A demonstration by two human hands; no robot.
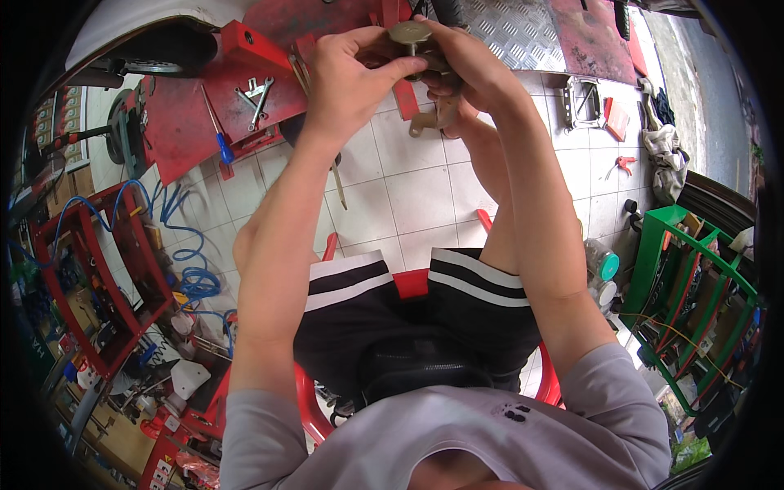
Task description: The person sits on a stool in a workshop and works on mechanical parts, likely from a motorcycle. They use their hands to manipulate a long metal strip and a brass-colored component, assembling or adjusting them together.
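1. Pinching stemmed metal disc (410, 32) with left hand (339, 69), pressing thumb near stem (412, 50); holding it up between both hands.
2. Curling right hand (468, 61) alongside; hiding grip, leaving it impossible to tell.
3. Likely handling rigid, fairly heavy, perhaps slippery; best gripping by stem or rim.
4. Displaying on red worktop (184, 110) beyond: wrenches (261, 105), blue-handled screwdriver (224, 145).

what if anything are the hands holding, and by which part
A round-headed metal part: the left hand has its thumb at the stem below the head. The right hand is close beside it, its exact grip hidden.
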